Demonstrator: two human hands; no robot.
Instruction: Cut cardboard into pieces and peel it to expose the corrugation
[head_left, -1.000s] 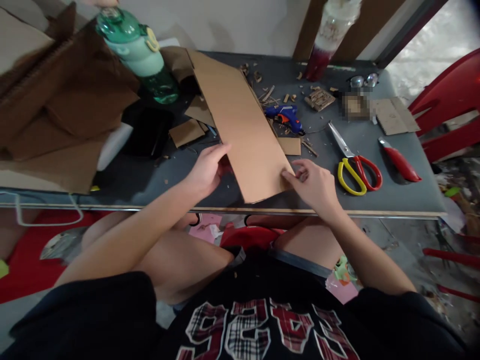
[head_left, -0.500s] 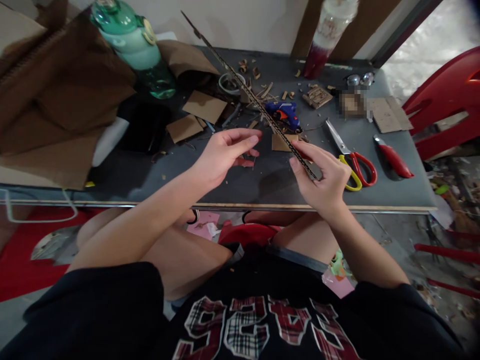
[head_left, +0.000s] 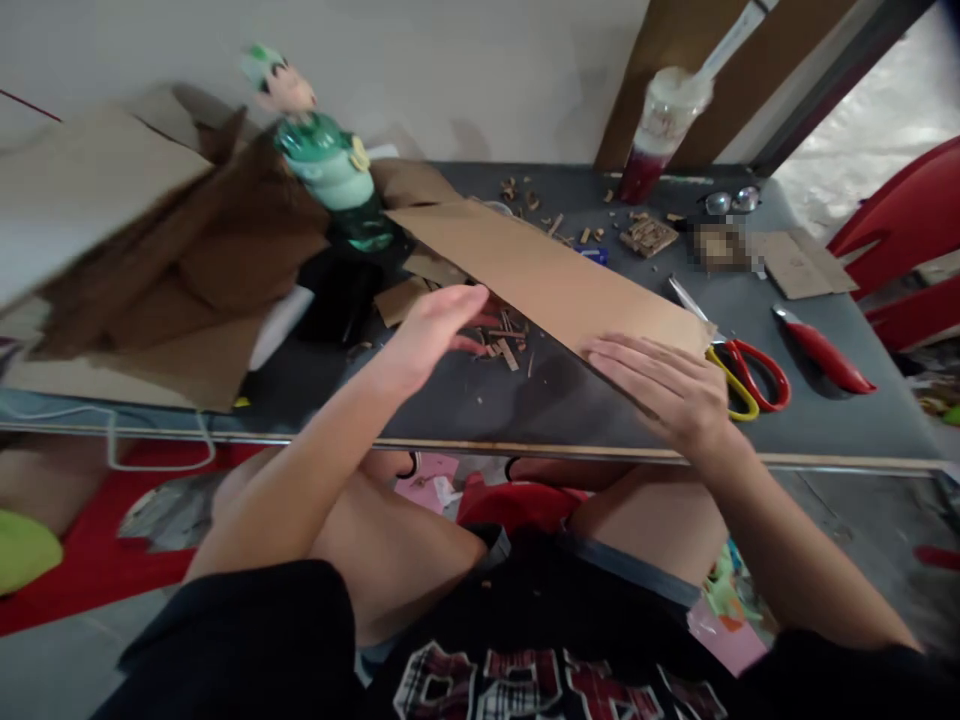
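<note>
A long strip of brown cardboard [head_left: 540, 275] lies slanted across the grey table [head_left: 465, 400], from the back centre toward the front right. My right hand [head_left: 664, 390] rests on its near end with fingers stretched flat on the sheet. My left hand [head_left: 435, 330] hovers open just left of the strip, fingers extended, above a small heap of cardboard scraps [head_left: 499, 345]. It holds nothing.
Yellow-and-red scissors [head_left: 739, 370] lie right of my right hand, partly under the strip. A red-handled cutter [head_left: 825, 350] lies further right. A green bottle [head_left: 330, 175], brown cardboard sheets [head_left: 172, 270], a drink cup [head_left: 660, 125], glasses [head_left: 731, 203] and a red chair [head_left: 900, 240] surround the work area.
The cardboard strip, held up on edge half a second ago, now lies flat again with my right hand pressed on it. My left hand moved slightly left. The camera tilted upward.
</note>
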